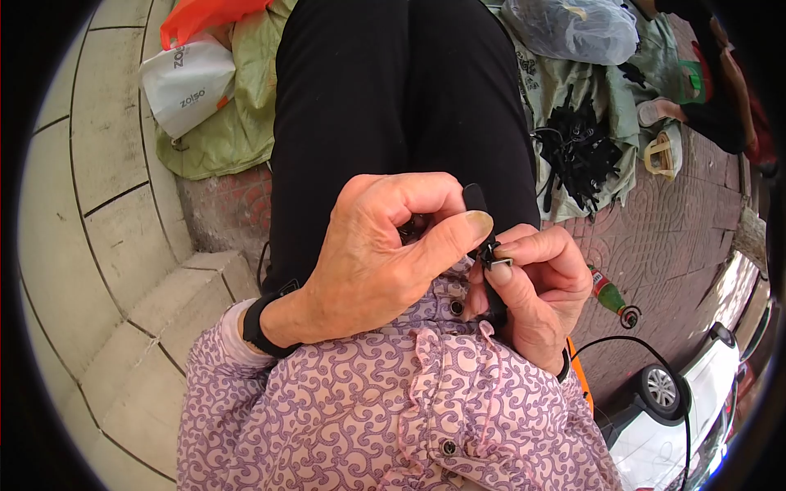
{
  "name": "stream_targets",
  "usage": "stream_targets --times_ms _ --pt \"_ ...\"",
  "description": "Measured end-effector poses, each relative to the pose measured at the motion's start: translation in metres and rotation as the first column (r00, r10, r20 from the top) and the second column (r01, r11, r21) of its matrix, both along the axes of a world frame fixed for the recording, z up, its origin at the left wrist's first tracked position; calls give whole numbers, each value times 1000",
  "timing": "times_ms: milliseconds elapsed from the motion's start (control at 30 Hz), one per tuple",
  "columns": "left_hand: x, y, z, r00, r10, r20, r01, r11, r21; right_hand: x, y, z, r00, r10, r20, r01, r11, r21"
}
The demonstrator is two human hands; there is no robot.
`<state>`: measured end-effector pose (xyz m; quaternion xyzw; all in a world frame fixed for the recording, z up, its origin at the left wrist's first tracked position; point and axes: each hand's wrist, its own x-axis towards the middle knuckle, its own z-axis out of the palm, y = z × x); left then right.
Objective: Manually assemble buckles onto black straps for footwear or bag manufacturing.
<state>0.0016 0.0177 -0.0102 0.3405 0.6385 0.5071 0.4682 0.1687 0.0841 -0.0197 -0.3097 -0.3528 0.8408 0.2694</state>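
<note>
Just above my lap, both hands work on one small black strap [474, 197]. My left hand [381, 266] is closed, with its thumb and bent forefinger pinching the upper part of the strap. Close against it, my right hand [540, 282] pinches a small metal piece [500, 263] at the strap's middle, which looks like a buckle or clip. The strap's lower end hangs down between the right fingers and my patterned shirt [385, 385]. My fingers hide part of the strap, so how the metal piece sits on it cannot be made out.
Ahead right, a tangled heap of black straps [580, 147] lies on a pale green sheet [565, 209], near a translucent plastic bag [573, 29]. Another person's foot [663, 110] is beyond. A green bottle [607, 292] and white car [679, 401] are right; a white bag [187, 86] left.
</note>
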Motion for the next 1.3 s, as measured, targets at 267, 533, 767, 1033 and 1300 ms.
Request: stream_targets --times_ms 267,533,767,1033,1300 --pt "-1 -1 -7 996 19 -90 -6 990 143 -2 1 0 1000 -15 21 16 999 -48" --pt "-1 2 -6 943 -21 -333 89 978 190 -3 3 2 996 8 88 -1 997 -71" --pt "-2 -2 -7 865 -51 -499 193 952 237 -1 3 0 991 41 125 -25 992 -120" --pt "-3 -4 -8 873 -84 -480 228 941 251 2 2 -4 991 30 132 -26 999 -32" --pt "-3 -4 -3 889 -129 -440 246 944 220 1 4 -4 986 21 164 -34 996 77"
